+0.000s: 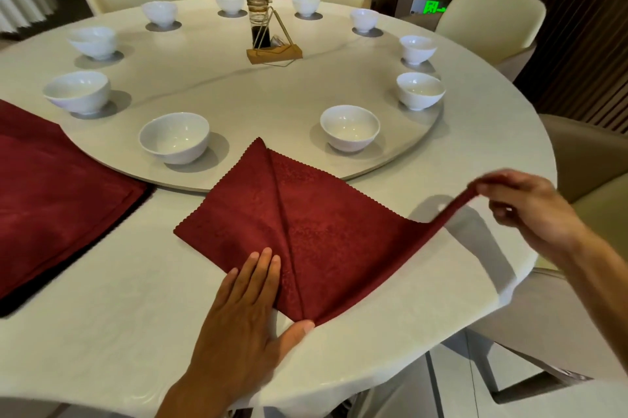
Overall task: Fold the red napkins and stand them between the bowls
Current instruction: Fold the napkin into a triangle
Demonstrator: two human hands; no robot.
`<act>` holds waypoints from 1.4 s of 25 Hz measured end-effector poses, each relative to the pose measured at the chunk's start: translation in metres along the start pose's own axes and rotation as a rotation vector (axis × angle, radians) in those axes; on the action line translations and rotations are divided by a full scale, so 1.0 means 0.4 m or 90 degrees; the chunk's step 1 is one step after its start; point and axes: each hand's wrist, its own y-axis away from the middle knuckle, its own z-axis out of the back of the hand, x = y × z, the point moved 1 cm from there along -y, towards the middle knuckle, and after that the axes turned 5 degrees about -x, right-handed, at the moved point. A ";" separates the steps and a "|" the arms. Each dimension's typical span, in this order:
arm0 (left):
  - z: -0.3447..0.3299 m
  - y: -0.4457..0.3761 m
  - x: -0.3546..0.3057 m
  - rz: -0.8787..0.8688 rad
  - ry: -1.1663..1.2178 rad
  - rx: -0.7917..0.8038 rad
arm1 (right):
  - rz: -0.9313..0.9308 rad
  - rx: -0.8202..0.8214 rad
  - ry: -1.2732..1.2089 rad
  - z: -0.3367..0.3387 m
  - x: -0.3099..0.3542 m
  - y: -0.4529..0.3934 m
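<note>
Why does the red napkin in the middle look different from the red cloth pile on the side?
The napkin is one thin sheet, partly folded with a crease; the pile lies flat and thick. The left hand presses the napkin and the right hand lifts its corner; nobody touches the pile. Both are dark red and lie on the table.

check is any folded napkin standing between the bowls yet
No, the red napkin lies half-folded under the left hand, and the right hand lifts its corner.

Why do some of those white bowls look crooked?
Two bowls on the left lean sideways on their grey coasters, while the near bowls sit level. Nothing looks spilled or broken.
</note>
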 end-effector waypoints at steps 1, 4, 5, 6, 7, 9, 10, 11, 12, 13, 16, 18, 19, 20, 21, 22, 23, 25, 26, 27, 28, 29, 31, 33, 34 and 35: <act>0.002 0.000 0.001 0.001 0.002 0.004 | 0.012 0.002 -0.012 -0.043 0.045 -0.028; 0.006 0.000 0.006 0.005 0.015 0.017 | 0.078 0.020 0.034 -0.226 0.186 -0.115; 0.006 -0.003 0.005 0.005 0.021 0.019 | 0.096 0.030 0.064 -0.302 0.219 -0.144; 0.007 -0.004 0.003 0.007 0.027 0.023 | 0.094 0.050 0.077 -0.382 0.243 -0.165; 0.009 -0.004 0.002 0.010 0.035 0.027 | 0.081 0.072 0.091 -0.463 0.261 -0.179; 0.014 -0.006 0.001 0.015 0.053 0.031 | 0.059 0.098 0.158 -0.612 0.262 -0.202; 0.017 -0.006 0.001 0.015 0.059 0.028 | 0.066 0.107 0.212 -0.674 0.249 -0.208; 0.018 -0.006 0.001 0.014 0.064 0.026 | 0.085 0.109 0.279 -0.723 0.234 -0.214; 0.017 -0.005 0.002 0.010 0.065 0.021 | 0.105 0.104 0.351 -0.759 0.218 -0.216; 0.013 -0.004 0.003 0.005 0.061 0.017 | 0.121 0.093 0.416 -0.782 0.204 -0.219; -0.002 -0.003 0.005 -0.024 0.043 -0.003 | 0.120 0.079 0.469 -0.796 0.179 -0.234; -0.009 -0.005 0.009 -0.041 0.038 -0.016 | 0.129 0.082 0.466 -0.792 0.164 -0.246; -0.012 -0.007 0.008 -0.050 0.033 -0.022 | 0.135 0.088 0.463 -0.793 0.157 -0.251; -0.013 -0.008 0.006 -0.062 0.028 -0.030 | 0.139 0.090 0.456 -0.792 0.150 -0.255; -0.013 -0.010 0.004 -0.075 0.027 -0.040 | 0.143 0.092 0.452 -0.793 0.144 -0.259; -0.014 -0.011 0.001 -0.089 0.025 -0.051 | 0.145 0.096 0.451 -0.795 0.137 -0.264; -0.016 -0.012 0.000 -0.105 0.024 -0.058 | 0.149 0.103 0.455 -0.796 0.131 -0.268; -0.019 -0.010 0.000 -0.134 0.027 -0.062 | 0.175 0.107 0.455 -0.791 0.130 -0.265; -0.021 -0.010 0.000 -0.138 0.032 -0.058 | 0.198 0.097 0.438 -0.784 0.134 -0.253; -0.022 -0.010 0.000 -0.130 0.040 -0.053 | 0.223 0.079 0.397 -0.770 0.138 -0.232; -0.019 -0.011 -0.003 -0.110 0.055 -0.049 | 0.251 0.062 0.334 -0.750 0.143 -0.197; -0.012 -0.013 -0.010 -0.083 0.074 -0.049 | 0.285 0.045 0.266 -0.723 0.145 -0.151; 0.009 -0.028 -0.030 -0.037 0.087 -0.056 | 0.344 0.031 0.189 -0.654 0.130 -0.035; 0.031 -0.046 -0.046 -0.018 0.076 -0.070 | 0.364 0.052 0.183 -0.572 0.080 0.089; 0.044 -0.050 -0.048 -0.012 0.074 -0.076 | 0.365 0.065 0.193 -0.532 0.049 0.150; 0.055 -0.051 -0.046 -0.009 0.075 -0.081 | 0.370 0.069 0.210 -0.494 0.015 0.203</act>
